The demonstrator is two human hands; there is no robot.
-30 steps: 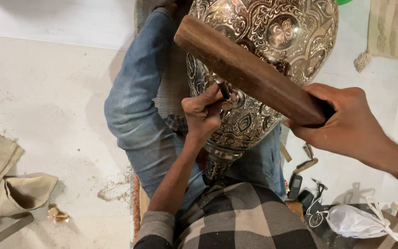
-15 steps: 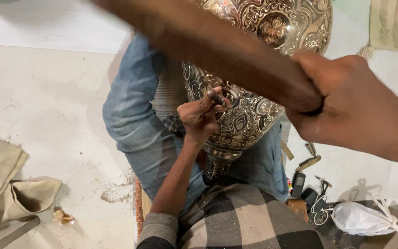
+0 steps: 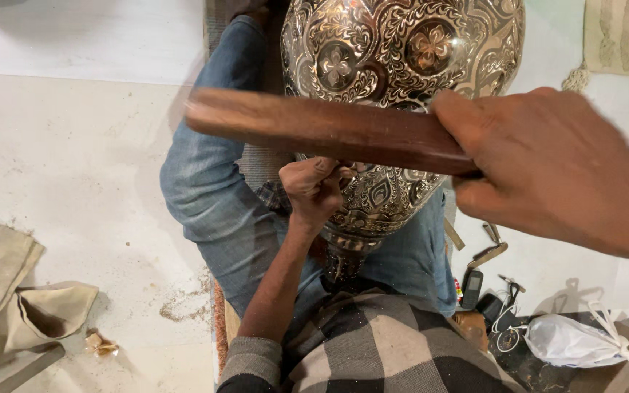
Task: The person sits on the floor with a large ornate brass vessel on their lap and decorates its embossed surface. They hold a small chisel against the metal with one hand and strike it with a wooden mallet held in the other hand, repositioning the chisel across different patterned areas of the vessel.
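The right hand (image 3: pixel 547 164), nearest the camera, has its fingers closed on a wooden mallet (image 3: pixel 322 131) raised level above the left. Below, the left hand (image 3: pixel 313 188) pinches a small punch, mostly hidden, against the engraved metal vase (image 3: pixel 402 51) lying across the lap. Chasing seems underway; a strike needs the punch steady.

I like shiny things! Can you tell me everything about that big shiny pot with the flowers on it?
The metal vessel is large, rounded and silvery, looking like polished metal, engraved all over with flowers and leafy scrolls on darker ground. It narrows to a neck near the person's body and lies between the jean-clad legs. The left hand presses against its lower side; the wooden stick crosses in front.
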